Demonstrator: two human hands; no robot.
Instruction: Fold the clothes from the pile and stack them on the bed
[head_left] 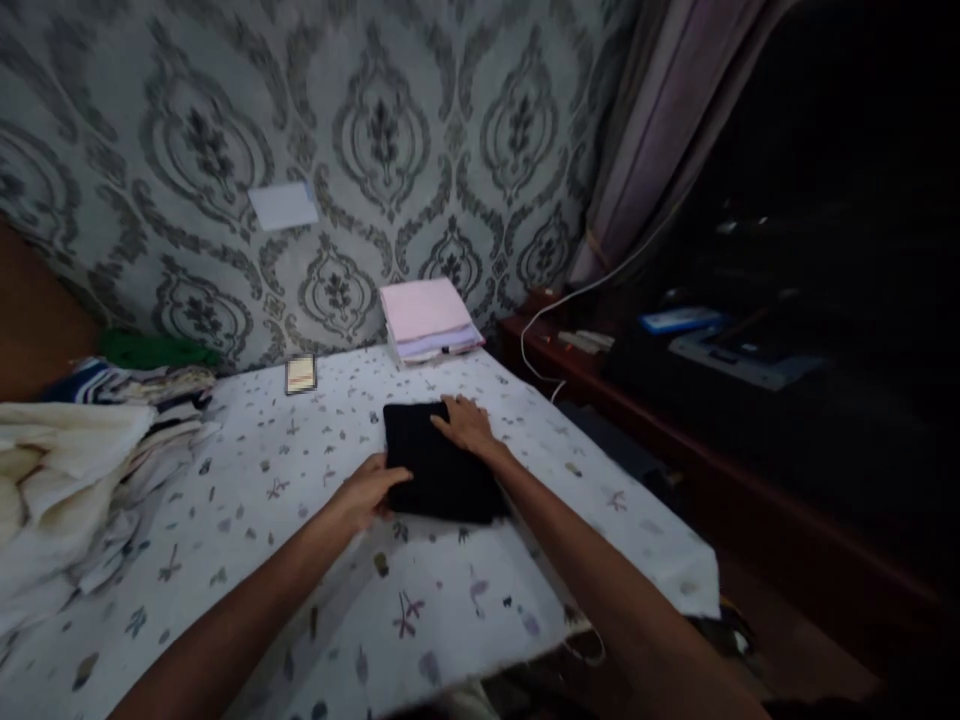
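Note:
A folded black cloth [442, 470] lies flat on the white patterned sheet [300, 560]. My left hand [369, 492] grips its left edge, with the thumb on top and the other fingers mostly hidden at the edge. On the upper right part of the cloth rests my right hand [466, 424], its fingers spread and lying over the far edge. Beyond the cloth, near the wall, sits a stack of folded pink and lilac cloths [427, 312].
Crumpled clothes [67, 470] are heaped at the left, with a green cloth [154, 348] behind. A small framed card [301, 374] lies near the wall. A white cable [536, 325] hangs by the dark red ledge [600, 385] at the right.

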